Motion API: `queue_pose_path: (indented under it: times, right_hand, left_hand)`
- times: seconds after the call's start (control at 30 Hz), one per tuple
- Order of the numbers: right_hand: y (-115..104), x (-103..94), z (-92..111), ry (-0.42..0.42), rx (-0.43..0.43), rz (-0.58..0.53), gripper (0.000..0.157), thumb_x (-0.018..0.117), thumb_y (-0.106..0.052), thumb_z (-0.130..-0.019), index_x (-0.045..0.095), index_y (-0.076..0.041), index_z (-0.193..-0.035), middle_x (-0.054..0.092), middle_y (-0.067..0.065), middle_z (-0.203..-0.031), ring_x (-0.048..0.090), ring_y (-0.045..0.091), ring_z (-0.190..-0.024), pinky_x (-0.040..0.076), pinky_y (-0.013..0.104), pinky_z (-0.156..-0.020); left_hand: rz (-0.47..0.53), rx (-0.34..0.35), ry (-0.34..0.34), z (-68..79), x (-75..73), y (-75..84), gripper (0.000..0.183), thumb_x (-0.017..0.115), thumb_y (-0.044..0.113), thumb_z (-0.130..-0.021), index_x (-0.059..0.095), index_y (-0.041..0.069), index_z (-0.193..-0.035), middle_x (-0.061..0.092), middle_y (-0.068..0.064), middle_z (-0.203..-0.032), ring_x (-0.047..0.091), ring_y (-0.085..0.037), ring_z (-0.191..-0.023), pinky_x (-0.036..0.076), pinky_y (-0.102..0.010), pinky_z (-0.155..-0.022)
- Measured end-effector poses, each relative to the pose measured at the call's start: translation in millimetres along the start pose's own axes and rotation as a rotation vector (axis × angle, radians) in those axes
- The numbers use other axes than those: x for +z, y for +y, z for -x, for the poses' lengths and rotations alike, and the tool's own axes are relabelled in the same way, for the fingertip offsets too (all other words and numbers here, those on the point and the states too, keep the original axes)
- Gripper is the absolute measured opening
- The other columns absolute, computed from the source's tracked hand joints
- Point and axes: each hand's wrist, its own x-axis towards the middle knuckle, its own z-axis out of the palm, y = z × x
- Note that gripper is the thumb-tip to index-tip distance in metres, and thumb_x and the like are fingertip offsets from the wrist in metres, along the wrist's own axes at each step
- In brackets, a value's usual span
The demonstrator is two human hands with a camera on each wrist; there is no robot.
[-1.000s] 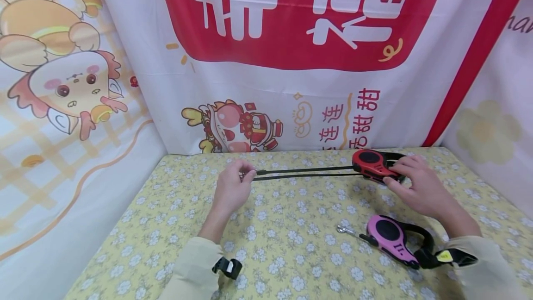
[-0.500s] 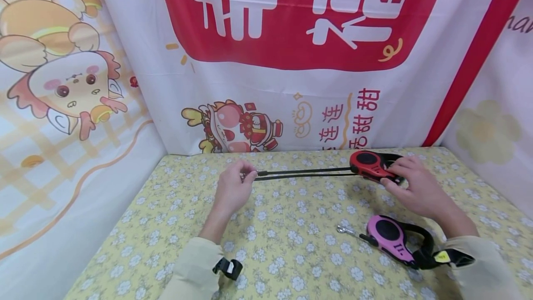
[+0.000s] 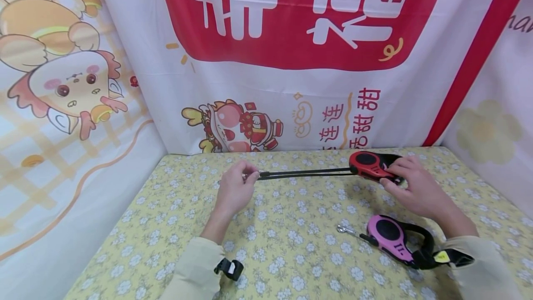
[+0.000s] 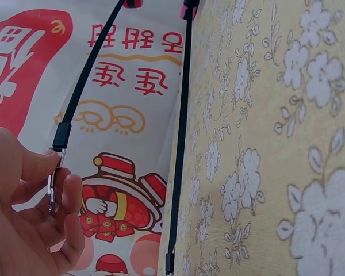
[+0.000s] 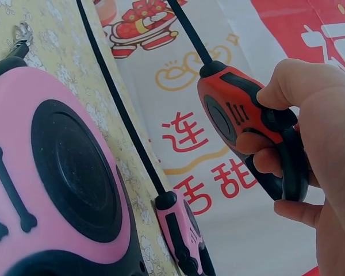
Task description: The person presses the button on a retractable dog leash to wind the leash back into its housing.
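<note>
My right hand [image 3: 422, 193] grips a red and black retractable dog leash [image 5: 236, 109] by its handle, the fingers curled through the loop. From its nose a black strap [image 3: 308, 171] runs left to my left hand [image 3: 235, 186]. There, thumb and fingers pinch the metal clip [image 4: 53, 192] at the strap's end. A pink retractable leash [image 5: 181, 230] lies on the table below the red one, its own strap [image 4: 181, 132] pulled out alongside; in the head view the red leash mostly hides its body. Another pink leash [image 3: 389, 240] lies nearer, below my right hand.
The nearer pink leash's metal clip [image 3: 343, 229] points left, and its black handle loop [image 3: 422, 240] reaches toward my right sleeve [image 3: 479, 258]. A flowered yellow cloth [image 3: 291, 244] covers the table. Printed white curtains [image 3: 291, 78] stand at the back and sides.
The red leash has shifted slightly left and down with my right hand. My left hand has edged right with the clip, and the two straps appear closer together. The nearer pink leash stays put.
</note>
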Motion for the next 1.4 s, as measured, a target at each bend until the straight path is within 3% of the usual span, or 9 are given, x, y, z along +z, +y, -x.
queue_pose_path:
  times: [0.6, 1.4]
  right_hand:
    - [-0.2, 3.3, 0.4, -0.015, -0.010, -0.025, 0.030, 0.075, -0.018, -0.095, 0.075, 0.005, -0.114, 0.065, 0.023, -0.119, 0.052, 0.035, -0.110, 0.049, 0.061, -0.086]
    - [-5.0, 5.2, -0.8, -0.033, -0.014, -0.018, 0.034, 0.075, -0.019, -0.095, 0.074, 0.008, -0.116, 0.065, 0.024, -0.120, 0.052, 0.037, -0.112, 0.049, 0.064, -0.089]
  left_hand:
    - [-0.009, -0.003, -0.002, 0.3, 0.5, 0.5, 0.009, 0.067, 0.020, -0.104, 0.069, 0.017, -0.112, 0.072, -0.002, -0.113, 0.068, -0.022, -0.107, 0.058, -0.044, -0.096]
    - [-0.032, 0.028, -0.013, 3.0, 4.6, 1.0, 0.008, 0.067, 0.021, -0.105, 0.070, 0.016, -0.111, 0.072, -0.003, -0.111, 0.068, -0.022, -0.103, 0.058, -0.042, -0.091]
